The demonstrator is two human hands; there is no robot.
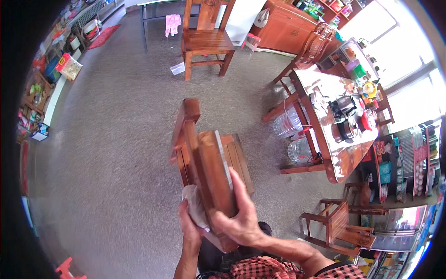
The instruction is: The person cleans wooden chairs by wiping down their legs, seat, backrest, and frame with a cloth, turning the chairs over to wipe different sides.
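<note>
In front of me stands a brown wooden piece of furniture, apparently a chair, with a slatted lower part and a squared post end. A thick wooden part with a pale strip along its right edge rises toward me. My right hand grips it, thumb on the brown face and fingers over the pale edge. Whether this part is joined to the furniture cannot be told. With my left hand I hold a whitish cloth against the left side of the wood.
To the right, a wooden table bears pots, with clear plastic water jugs below. One wooden chair stands ahead; another is at lower right. Shelves line the right. A snack container sits at left.
</note>
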